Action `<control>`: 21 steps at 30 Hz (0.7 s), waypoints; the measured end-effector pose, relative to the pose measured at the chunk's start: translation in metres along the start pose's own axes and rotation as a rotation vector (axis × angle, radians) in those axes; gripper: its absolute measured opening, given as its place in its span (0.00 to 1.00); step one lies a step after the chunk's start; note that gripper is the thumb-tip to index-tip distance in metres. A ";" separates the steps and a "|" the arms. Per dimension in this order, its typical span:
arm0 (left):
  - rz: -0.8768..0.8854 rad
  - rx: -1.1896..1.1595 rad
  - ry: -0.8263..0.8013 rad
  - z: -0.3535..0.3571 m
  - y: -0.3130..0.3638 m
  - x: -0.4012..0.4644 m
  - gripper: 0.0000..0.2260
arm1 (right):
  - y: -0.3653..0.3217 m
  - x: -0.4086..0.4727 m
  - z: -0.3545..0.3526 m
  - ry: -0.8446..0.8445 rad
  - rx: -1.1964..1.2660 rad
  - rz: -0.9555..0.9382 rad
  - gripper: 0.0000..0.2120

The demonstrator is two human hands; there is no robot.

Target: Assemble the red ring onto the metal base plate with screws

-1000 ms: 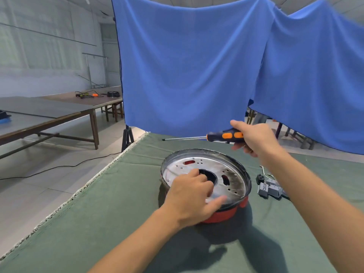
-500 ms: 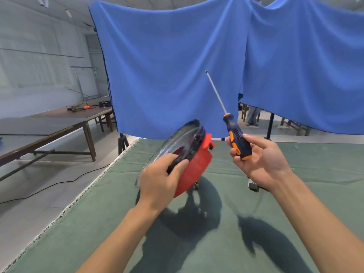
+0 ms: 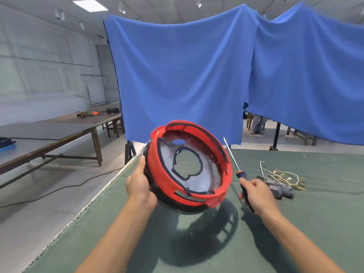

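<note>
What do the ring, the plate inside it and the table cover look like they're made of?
The red ring looks like moulded plastic: uniform colour, dull sheen, moulded slots. The plate seems to be bare metal: silvery-grey, reflective, with punched holes. The table cover appears to be green felt-like cloth: matte, with a frayed pale edge.

A green-clothed table [image 3: 197,243] carries wires [image 3: 281,175] and a grey part [image 3: 279,189].

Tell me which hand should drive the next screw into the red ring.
The right hand: it already grips the screwdriver, shaft pointing up beside the red ring. The left hand is busy holding the assembly tilted above the table.
</note>
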State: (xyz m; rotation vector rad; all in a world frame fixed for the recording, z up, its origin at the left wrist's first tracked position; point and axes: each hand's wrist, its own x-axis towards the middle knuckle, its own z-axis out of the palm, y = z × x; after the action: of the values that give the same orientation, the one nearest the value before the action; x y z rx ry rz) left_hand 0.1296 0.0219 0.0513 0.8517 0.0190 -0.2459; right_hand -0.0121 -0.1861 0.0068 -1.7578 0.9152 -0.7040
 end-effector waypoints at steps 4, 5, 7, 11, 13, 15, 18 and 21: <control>-0.198 0.025 0.018 -0.012 -0.024 0.011 0.19 | 0.023 0.003 0.008 0.060 -0.332 0.060 0.19; -0.239 0.017 0.022 -0.015 -0.029 0.015 0.19 | 0.025 0.003 0.010 0.058 -0.382 0.080 0.20; -0.301 0.037 0.037 -0.022 -0.037 0.020 0.14 | 0.025 0.005 0.014 0.068 -0.479 0.098 0.21; -0.278 0.228 0.159 -0.031 -0.048 0.029 0.09 | 0.024 0.011 0.023 0.086 -0.536 0.074 0.18; -0.157 0.425 0.203 -0.034 -0.050 0.034 0.12 | 0.024 0.013 0.025 0.068 -0.527 0.066 0.15; -0.058 0.613 0.166 -0.034 -0.051 0.036 0.13 | 0.023 0.015 0.025 0.057 -0.506 0.055 0.11; 0.042 0.956 0.130 -0.035 -0.048 0.040 0.27 | 0.024 0.017 0.023 0.046 -0.469 0.016 0.09; 0.187 1.203 0.094 -0.031 -0.039 0.041 0.30 | 0.029 0.017 0.021 0.049 -0.450 -0.043 0.09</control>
State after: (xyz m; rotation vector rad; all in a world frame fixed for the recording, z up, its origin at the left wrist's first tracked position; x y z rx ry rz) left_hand 0.1629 0.0118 -0.0029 2.0497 -0.1345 -0.0129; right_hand 0.0065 -0.1963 -0.0270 -2.1670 1.1359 -0.6006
